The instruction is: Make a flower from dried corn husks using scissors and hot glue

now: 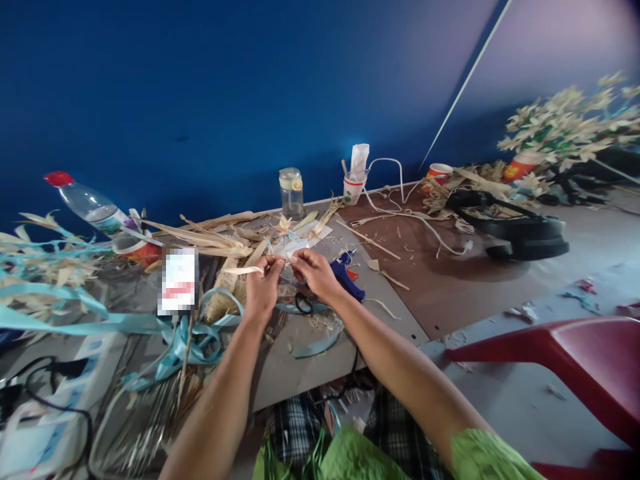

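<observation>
My left hand (264, 287) and my right hand (316, 272) are close together above the grey board (295, 385), fingers pinched. A pale strip of husk (244, 270) sticks out to the left from my left fingertips. Whatever lies between my right fingertips is too small to make out. Right of my right hand, touching or very near it, lies a blue glue gun (349, 277). Black scissors handles (303, 303) show just below my hands, near a curl of light blue ribbon (317, 347). Dried husks (205, 237) are heaped behind and left of my hands.
A clear jar (291, 195) and a paper cup (353, 190) stand by the blue wall. At left are a leaning bottle (95, 208), a blurred-out phone (178, 283) and power strips (75, 393). At right are husk flowers (565, 127), a black object (525, 233) and a red chair (575, 353).
</observation>
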A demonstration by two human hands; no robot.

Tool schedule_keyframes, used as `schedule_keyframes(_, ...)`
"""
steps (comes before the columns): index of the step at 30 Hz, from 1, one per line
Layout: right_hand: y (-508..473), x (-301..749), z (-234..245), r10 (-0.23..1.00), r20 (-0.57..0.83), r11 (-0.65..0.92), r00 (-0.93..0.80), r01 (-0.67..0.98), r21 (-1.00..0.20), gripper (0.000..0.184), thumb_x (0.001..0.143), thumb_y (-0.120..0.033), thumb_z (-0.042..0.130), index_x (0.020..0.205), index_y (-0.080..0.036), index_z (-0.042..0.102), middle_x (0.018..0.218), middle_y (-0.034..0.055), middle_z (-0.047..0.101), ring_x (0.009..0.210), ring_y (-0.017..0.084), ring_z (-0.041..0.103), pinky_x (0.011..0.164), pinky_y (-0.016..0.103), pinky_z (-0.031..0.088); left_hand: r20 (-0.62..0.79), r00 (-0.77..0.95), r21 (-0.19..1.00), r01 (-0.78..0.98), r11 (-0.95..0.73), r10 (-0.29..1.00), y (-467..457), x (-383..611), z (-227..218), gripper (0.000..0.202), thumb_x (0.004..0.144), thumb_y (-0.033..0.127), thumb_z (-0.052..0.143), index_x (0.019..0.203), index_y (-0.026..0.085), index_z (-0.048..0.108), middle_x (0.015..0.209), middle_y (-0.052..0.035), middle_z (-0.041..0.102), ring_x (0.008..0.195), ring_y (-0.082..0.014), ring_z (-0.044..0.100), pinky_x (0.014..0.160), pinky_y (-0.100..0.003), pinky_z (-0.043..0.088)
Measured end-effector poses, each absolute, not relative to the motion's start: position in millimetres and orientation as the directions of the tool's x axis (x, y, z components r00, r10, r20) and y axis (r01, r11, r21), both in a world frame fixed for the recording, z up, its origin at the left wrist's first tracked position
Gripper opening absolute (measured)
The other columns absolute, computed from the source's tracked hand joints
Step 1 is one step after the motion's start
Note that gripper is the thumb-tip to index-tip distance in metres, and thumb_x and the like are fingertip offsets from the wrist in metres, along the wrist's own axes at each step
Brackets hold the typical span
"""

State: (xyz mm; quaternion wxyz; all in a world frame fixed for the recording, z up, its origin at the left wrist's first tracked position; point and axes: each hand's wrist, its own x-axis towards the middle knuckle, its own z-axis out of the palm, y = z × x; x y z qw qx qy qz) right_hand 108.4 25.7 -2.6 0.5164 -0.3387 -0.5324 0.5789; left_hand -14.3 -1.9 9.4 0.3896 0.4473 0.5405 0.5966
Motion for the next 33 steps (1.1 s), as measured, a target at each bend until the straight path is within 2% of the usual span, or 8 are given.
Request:
schedule_keyframes(3,25.3,108.2,-2.2,0.963,0.132,0.068,-0.237,-0.260,-0.963,0.032,0.072,-0.047,0.064,0.070,-0.019,0.050,0.051,-0.0070,0.044,0.045,0.007,0.039,0.046,0.022,0.029,0.147,-0.298,0.989,0.053,-0.137,0.943,-2.8,-14.7,10.0,0.014,0.071,0.029,0.069,0.073,0.016,0.064,0.062,0.0014,0.055,0.057,-0.0101,0.044,0.054,-0.021,0.034)
schedule_keyframes(8,24.2,109.8,-0.4,0.963,0.106,0.027,-0.246,-0.306,-0.952,0.031,0.072,-0.045,0.065,0.070,-0.018,0.050,0.052,-0.0070,0.045,0.045,0.006,0.039,0.046,0.022,0.028,0.194,-0.252,0.981,0.070,-0.182,0.948,-2.8,-15.6,8.9,0.016,0.069,0.027,0.071,0.081,0.018,0.065,0.068,0.0009,0.057,0.059,-0.0104,0.047,0.056,-0.021,0.036)
schedule_keyframes(12,22.9,110.4,1.2,0.958,0.103,0.017,-0.267,-0.306,-0.952,0.032,0.072,-0.046,0.066,0.070,-0.018,0.050,0.051,-0.0072,0.044,0.045,0.006,0.038,0.046,0.022,0.027,0.239,-0.242,0.959,0.208,-0.191,0.940,-1.2,-17.1,6.1,0.014,0.075,0.030,0.064,0.078,0.017,0.061,0.064,0.0011,0.055,0.062,-0.0124,0.049,0.061,-0.024,0.039)
schedule_keyframes(17,22.1,108.8,1.0,0.948,0.109,0.016,-0.297,-0.300,-0.954,0.036,0.071,-0.049,0.066,0.068,-0.018,0.048,0.051,-0.0073,0.042,0.045,0.006,0.036,0.047,0.022,0.027,0.372,-0.227,0.860,0.450,-0.242,0.900,-0.2,-20.6,4.3,0.025,0.083,0.039,0.051,0.070,0.018,0.053,0.059,0.0018,0.049,0.062,-0.0146,0.049,0.066,-0.028,0.040)
schedule_keyframes(22,23.4,108.7,-2.7,0.938,0.147,0.080,-0.314,-0.216,-0.973,0.035,0.074,-0.051,0.062,0.069,-0.018,0.049,0.051,-0.0068,0.042,0.045,0.007,0.035,0.047,0.023,0.027,0.417,-0.186,0.795,0.550,-0.258,0.890,-0.3,-22.9,4.6,0.033,0.088,0.042,0.044,0.064,0.020,0.048,0.056,0.0016,0.045,0.059,-0.0142,0.044,0.062,-0.029,0.036)
schedule_keyframes(28,22.8,109.4,-6.8,0.933,0.202,0.191,-0.297,-0.064,-0.979,0.030,0.078,-0.047,0.058,0.070,-0.019,0.050,0.053,-0.0060,0.041,0.050,0.009,0.036,0.050,0.023,0.030,0.408,-0.194,0.799,0.549,-0.246,0.892,-0.7,-23.8,8.0,0.037,0.089,0.042,0.045,0.059,0.020,0.044,0.054,0.0021,0.040,0.056,-0.0132,0.038,0.058,-0.028,0.031)
schedule_keyframes(33,18.2,109.1,-4.2,0.908,0.305,0.327,-0.286,0.031,-0.945,0.025,0.079,-0.040,0.057,0.070,-0.017,0.052,0.061,-0.0032,0.047,0.060,0.010,0.040,0.058,0.024,0.033,0.302,-0.229,0.892,0.411,-0.190,0.925,1.3,-27.1,-1.0,0.043,0.085,0.049,0.050,0.055,0.020,0.045,0.051,0.0024,0.038,0.053,-0.0123,0.036,0.054,-0.027,0.029)
